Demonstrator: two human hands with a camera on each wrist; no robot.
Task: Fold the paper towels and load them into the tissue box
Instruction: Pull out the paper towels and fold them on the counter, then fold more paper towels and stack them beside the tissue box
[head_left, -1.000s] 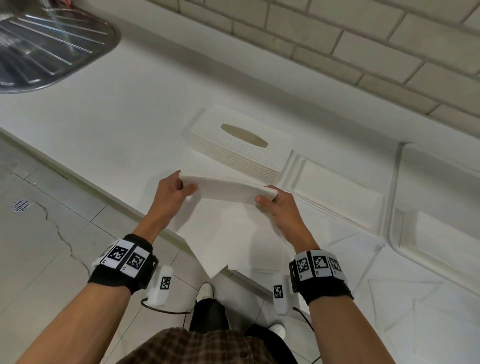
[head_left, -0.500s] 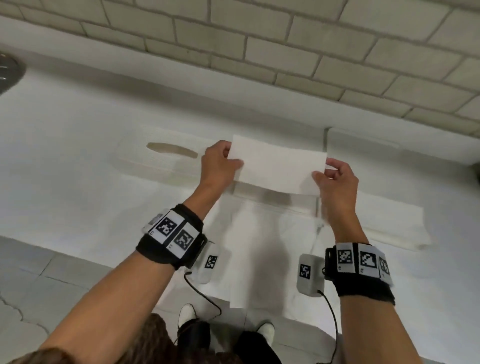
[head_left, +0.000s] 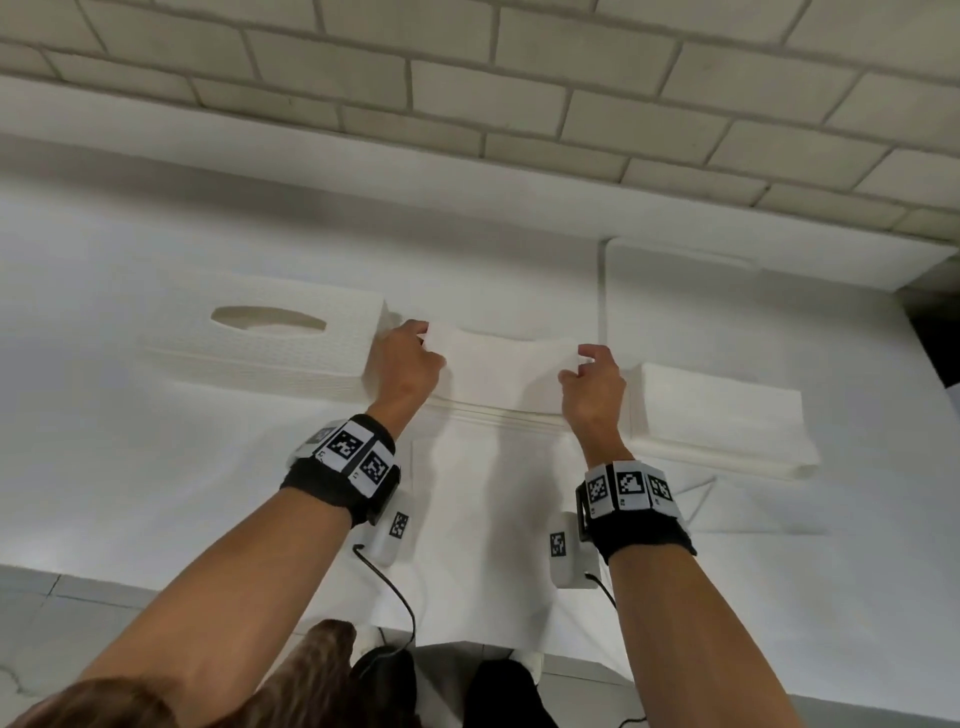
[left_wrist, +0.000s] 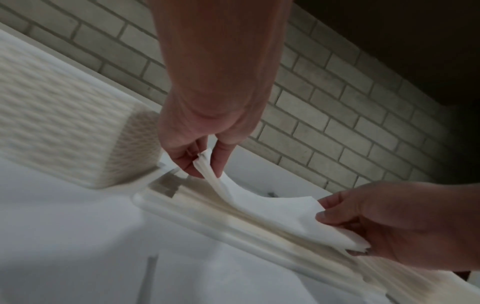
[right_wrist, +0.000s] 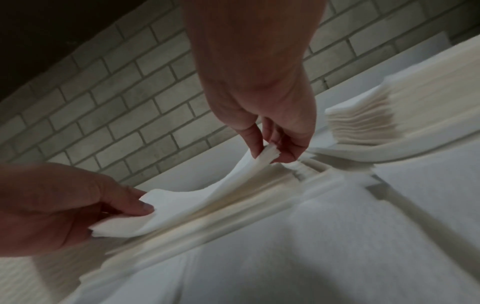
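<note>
Now the left hand (head_left: 405, 364) and right hand (head_left: 595, 384) each pinch an end of a folded towel (head_left: 504, 364), low over the desk (head_left: 130, 467) between box (head_left: 270, 343) and stack (head_left: 717, 426).

A folded paper towel (right_wrist: 187, 197) is pinched at one end by the right hand (right_wrist: 262, 115) and at the other by the left hand (right_wrist: 59, 209), sagging between them above a low pile of towels (right_wrist: 233, 199) on the desk (right_wrist: 337, 246). A taller stack (right_wrist: 363, 119) is seen at right, before a brick wall (right_wrist: 116, 98).
</note>
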